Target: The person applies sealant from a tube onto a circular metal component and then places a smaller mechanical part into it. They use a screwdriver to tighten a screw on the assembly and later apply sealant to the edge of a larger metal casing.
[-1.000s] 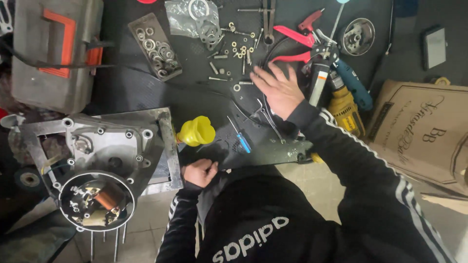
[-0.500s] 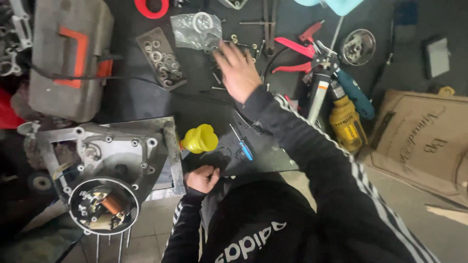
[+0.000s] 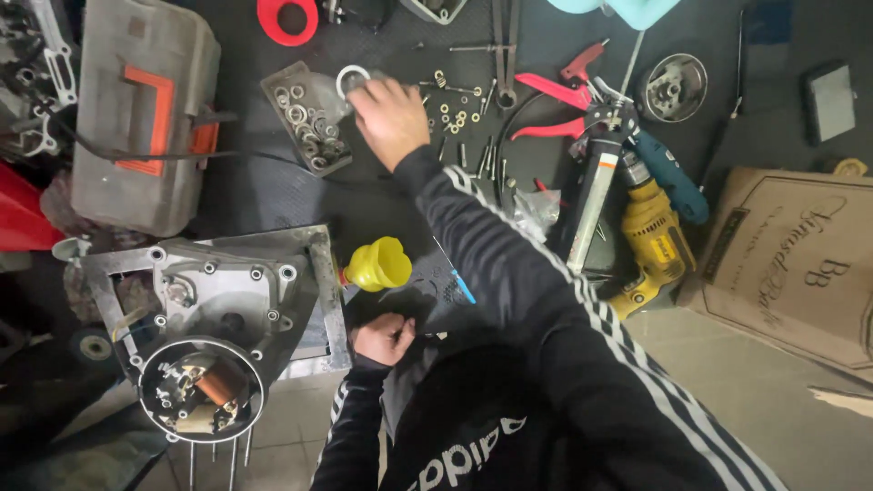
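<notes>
Up at the top of the dark mat, the right hand reaches far out, and its fingers are curled together on a clear plastic bag with a white ring showing in it. It looks like the hand is pinching the bag, but the picture is a bit blurry there. Just left of the bag sits a small tray of washers. Loose bolts and nuts lie right beside the hand. The left hand is down low near the body, closed up in a fist; I cannot tell what is inside it. A yellow funnel lies just above it, next to the grey engine cover.
</notes>
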